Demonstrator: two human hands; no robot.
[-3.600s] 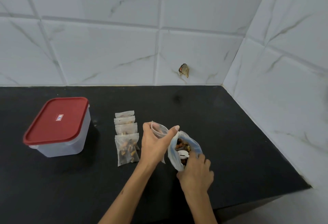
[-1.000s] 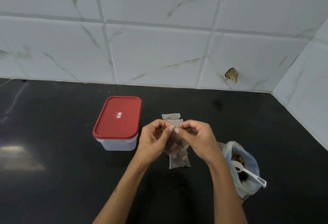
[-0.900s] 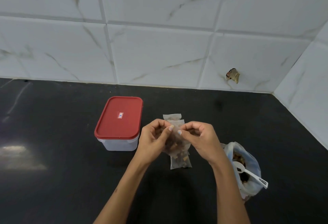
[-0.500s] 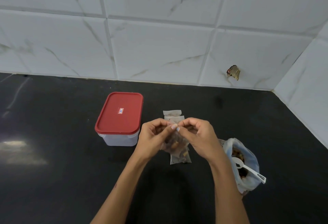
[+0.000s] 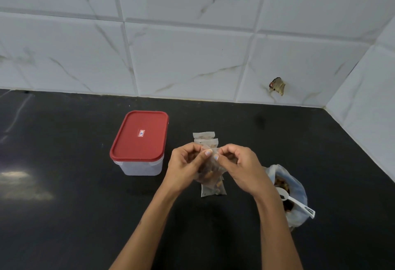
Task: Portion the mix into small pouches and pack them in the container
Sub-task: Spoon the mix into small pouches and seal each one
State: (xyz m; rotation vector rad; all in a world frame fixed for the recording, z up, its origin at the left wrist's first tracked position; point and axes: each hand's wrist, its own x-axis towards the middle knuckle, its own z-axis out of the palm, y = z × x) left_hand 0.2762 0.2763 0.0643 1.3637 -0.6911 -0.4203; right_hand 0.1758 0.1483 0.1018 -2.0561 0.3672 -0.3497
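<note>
A small filled pouch (image 5: 210, 168) is hanging at frame centre, w/ left hand (image 5: 185, 168) & right hand (image 5: 239, 168) both pinching its top edge in a tight grip. Just behind & below it, more filled pouches (image 5: 205, 138) are lying in a row on the black table (image 5: 64, 216). The red-lidded container (image 5: 139, 143) is sitting closed to the left; mix bag (image 5: 297, 186) w/ white scoop (image 5: 296, 201) is sitting lower right.

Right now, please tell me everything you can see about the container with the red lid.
The container is a rectangular box with rounded corners. Its body looks like clear or frosted plastic, and I cannot tell what is inside it. The red lid is on and looks closed, with a small white and red label at its middle. It stands upright on the black countertop, to the left of both hands and of the row of filled pouches. Nothing touches it except the countertop.
</note>
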